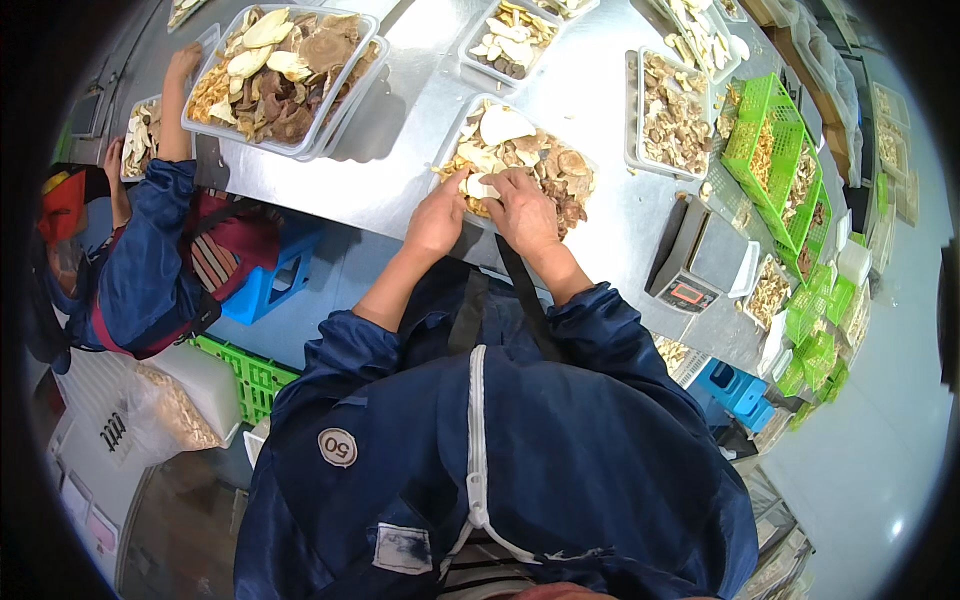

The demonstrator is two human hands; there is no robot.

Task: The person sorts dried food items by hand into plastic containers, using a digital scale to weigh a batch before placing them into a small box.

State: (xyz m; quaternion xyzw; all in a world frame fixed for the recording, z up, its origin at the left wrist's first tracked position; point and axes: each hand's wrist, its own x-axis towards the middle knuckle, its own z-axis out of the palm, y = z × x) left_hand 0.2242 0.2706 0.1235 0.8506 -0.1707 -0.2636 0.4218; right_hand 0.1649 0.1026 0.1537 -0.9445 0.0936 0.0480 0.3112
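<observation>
My left hand [439, 214] and my right hand [523, 208] meet over the near side of a clear plastic tray [455, 124] at the edge of the steel table. Between their fingertips they hold a pale mushroom slice [482, 186]. Dried mushroom pieces of several kinds fill the tray: a large cream slice [504, 124] lies at the back, brown round slices [571, 163] at the right, and dark reddish pieces [571, 208] beside my right hand. Orange-yellow strips show near my left fingertips.
Stacked trays of mixed dried mushrooms [281, 75] stand at the left, beside a co-worker's arm [176, 112]. Further back is a tray of pale slices [514, 37]. On the right are a tray of brown pieces [673, 112], a digital scale [701, 259] and green baskets [772, 150].
</observation>
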